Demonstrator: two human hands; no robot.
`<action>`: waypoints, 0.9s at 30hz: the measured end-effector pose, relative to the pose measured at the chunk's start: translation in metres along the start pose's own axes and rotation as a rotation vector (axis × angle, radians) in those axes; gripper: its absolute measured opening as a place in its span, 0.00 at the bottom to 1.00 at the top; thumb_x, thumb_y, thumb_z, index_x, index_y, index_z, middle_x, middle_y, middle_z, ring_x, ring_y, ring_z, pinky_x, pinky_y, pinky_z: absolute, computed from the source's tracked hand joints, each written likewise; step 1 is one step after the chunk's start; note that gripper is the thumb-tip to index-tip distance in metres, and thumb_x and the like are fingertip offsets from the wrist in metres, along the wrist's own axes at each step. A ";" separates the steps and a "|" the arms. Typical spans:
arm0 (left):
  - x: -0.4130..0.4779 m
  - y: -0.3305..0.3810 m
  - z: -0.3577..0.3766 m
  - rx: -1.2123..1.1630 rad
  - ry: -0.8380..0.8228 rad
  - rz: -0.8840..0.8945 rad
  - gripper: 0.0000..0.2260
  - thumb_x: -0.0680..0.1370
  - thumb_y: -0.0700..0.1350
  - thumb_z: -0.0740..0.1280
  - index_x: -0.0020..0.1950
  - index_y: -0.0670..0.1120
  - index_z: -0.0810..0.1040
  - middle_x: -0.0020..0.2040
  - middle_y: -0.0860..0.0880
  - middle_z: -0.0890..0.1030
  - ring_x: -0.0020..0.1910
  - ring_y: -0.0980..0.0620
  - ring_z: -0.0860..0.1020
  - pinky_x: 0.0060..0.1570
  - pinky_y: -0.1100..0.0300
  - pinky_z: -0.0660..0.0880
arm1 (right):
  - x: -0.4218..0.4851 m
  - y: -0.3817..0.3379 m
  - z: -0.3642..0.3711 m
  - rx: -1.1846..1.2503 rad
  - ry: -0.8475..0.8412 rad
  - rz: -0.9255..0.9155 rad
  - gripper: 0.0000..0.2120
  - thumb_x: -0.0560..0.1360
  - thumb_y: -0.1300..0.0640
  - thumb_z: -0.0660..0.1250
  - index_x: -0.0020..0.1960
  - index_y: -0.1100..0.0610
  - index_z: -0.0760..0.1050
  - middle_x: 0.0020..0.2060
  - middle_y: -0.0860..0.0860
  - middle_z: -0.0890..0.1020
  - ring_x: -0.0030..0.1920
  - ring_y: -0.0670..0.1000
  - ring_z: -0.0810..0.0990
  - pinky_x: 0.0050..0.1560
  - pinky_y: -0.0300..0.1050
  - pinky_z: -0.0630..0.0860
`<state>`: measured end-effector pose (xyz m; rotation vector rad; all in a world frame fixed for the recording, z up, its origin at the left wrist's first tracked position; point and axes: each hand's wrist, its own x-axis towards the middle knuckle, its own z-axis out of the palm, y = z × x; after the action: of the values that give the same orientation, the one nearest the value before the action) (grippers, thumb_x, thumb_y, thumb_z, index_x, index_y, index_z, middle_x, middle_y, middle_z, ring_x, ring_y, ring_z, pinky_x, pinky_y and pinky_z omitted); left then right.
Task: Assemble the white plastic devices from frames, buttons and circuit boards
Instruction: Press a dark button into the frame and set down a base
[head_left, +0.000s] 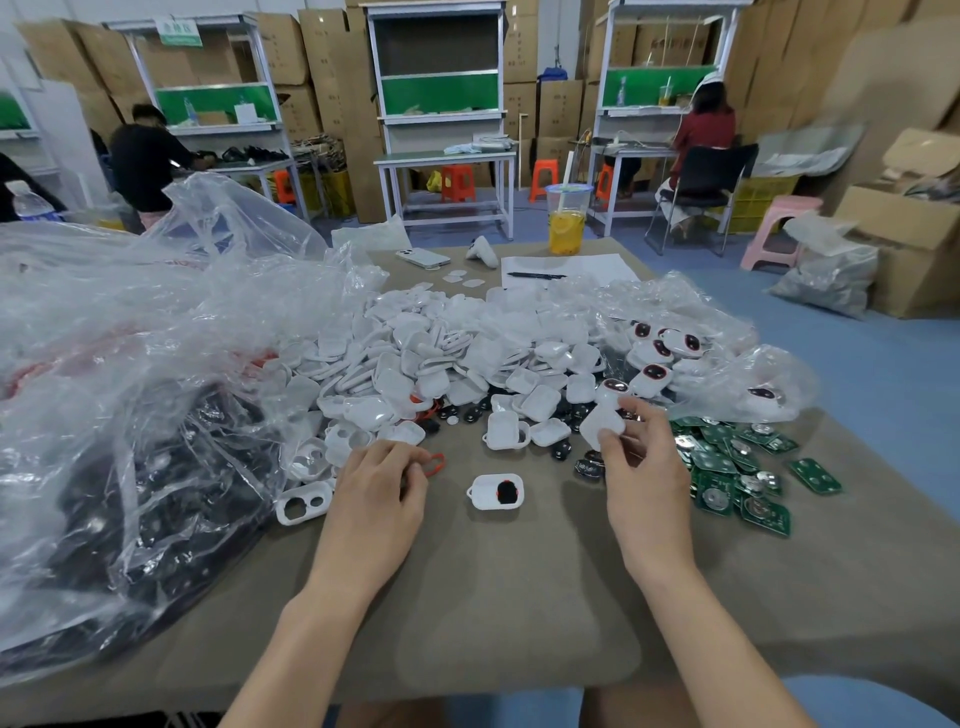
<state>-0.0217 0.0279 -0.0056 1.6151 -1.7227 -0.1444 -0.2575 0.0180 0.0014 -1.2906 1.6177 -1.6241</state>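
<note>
Head view: a white frame (496, 491) lies between both hands.

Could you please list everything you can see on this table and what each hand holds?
white shells: many, white, heaped mid-table
circuit boards: many, green, right of right hand
open frame: one, white with black button inside, between the hands
two-hole frame: one, white, left of left hand
plastic bag: one large, clear, left side
drink cup: one, yellow drink, far edge
phone: one, white, far side
pen: one, black, on paper
left hand: fingers hold red ring
right hand: fingers pinch white piece
</note>
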 end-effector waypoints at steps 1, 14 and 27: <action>0.000 0.000 0.000 0.000 0.001 0.001 0.09 0.81 0.40 0.63 0.51 0.50 0.82 0.53 0.56 0.81 0.57 0.52 0.73 0.61 0.54 0.71 | 0.000 0.001 0.000 -0.028 -0.008 -0.012 0.14 0.81 0.57 0.64 0.59 0.38 0.73 0.52 0.40 0.81 0.49 0.36 0.78 0.45 0.33 0.72; 0.000 -0.001 0.000 -0.005 -0.011 -0.016 0.10 0.81 0.41 0.62 0.52 0.51 0.82 0.53 0.57 0.81 0.57 0.53 0.72 0.61 0.58 0.69 | -0.001 0.002 0.004 -0.410 -0.032 -0.209 0.17 0.78 0.66 0.60 0.61 0.51 0.79 0.59 0.46 0.79 0.65 0.51 0.70 0.67 0.46 0.67; 0.002 -0.004 0.002 0.015 0.018 -0.002 0.09 0.81 0.41 0.63 0.50 0.54 0.81 0.49 0.62 0.76 0.53 0.56 0.70 0.57 0.60 0.67 | -0.002 0.005 0.008 -0.858 -0.231 -0.221 0.15 0.82 0.50 0.59 0.68 0.46 0.72 0.68 0.46 0.74 0.69 0.51 0.68 0.71 0.48 0.60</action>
<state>-0.0200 0.0250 -0.0083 1.6242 -1.7125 -0.1170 -0.2511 0.0153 -0.0057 -2.0333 2.1614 -0.8108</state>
